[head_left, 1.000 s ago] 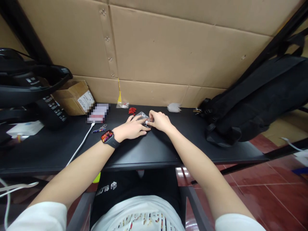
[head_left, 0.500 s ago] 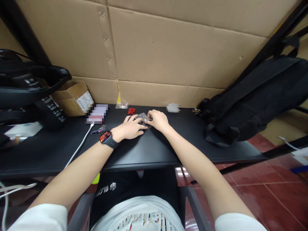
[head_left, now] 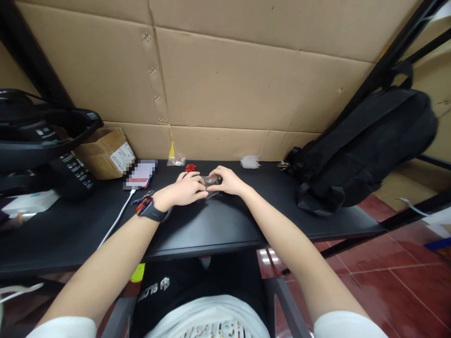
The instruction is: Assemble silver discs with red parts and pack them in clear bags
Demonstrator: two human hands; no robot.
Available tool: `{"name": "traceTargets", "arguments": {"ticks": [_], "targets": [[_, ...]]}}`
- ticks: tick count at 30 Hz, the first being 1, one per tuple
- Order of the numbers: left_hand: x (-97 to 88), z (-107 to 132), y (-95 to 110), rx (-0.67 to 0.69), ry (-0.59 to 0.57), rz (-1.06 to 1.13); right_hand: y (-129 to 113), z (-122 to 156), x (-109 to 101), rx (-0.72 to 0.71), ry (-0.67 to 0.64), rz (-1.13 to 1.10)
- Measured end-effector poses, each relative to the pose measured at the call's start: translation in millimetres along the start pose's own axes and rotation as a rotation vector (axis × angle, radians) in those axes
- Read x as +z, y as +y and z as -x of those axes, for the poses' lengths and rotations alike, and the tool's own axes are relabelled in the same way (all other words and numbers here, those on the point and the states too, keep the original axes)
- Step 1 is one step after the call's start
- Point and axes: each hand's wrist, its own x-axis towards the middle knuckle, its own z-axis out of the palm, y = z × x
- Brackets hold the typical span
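A small, shiny, clear plastic bag (head_left: 212,180) lies on the black desk between my two hands; dark bits show inside it. My left hand (head_left: 185,189), wearing a smartwatch (head_left: 150,208) on its wrist, grips the bag's left side with thumb and fingers. On the right side, my right hand (head_left: 227,180) pinches the bag with curled fingers. What exactly is in the bag is too small to tell. Just behind my left fingers sits a red, wavy-edged piece (head_left: 190,167).
At the back edge lie another small clear bag (head_left: 176,161) and a whitish translucent piece (head_left: 250,162). On the left are a phone (head_left: 141,172) with a white cable (head_left: 118,219), an open cardboard box (head_left: 105,152) and a black bottle (head_left: 75,169). A black backpack (head_left: 366,145) leans at right.
My left fingers have drawn together from a spread pose onto the bag. My right hand stays at its right side. The view has tilted slightly upward.
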Motion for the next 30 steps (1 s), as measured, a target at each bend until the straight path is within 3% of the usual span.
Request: {"name": "traceTargets", "arguments": {"ticks": [3, 7, 13, 18, 23, 27, 30], "targets": [[-4.1, -1.2, -6.3, -0.041, 0.059, 0.022, 5.8, 3.7, -13.3, -0.028, -0.004, -0.129], [5.9, -5.8, -15.1, -0.096, 0.245, -0.059, 10.8, 7.8, -20.3, -0.049, -0.061, -0.063], [20.0, -11.4, -17.6, -0.133, 0.218, -0.007, 17.0, 7.1, -10.6, -0.006, -0.083, -0.011], [14.4, -13.6, -17.5, -0.197, 0.257, 0.083, 24.8, 7.3, -19.7, -0.055, -0.073, -0.115], [9.7, -15.8, -20.8, -0.37, 0.255, 0.238, 29.7, 6.8, -22.6, 0.019, 0.005, -0.191], [16.0, -17.0, -19.6, -0.441, 0.27, 0.186, 24.5, 4.5, -13.5, 0.11, 0.119, -0.056], [22.3, -17.1, -16.9, -0.449, 0.303, 0.1, 16.4, 2.8, -10.4, 0.039, 0.119, 0.047]]}}
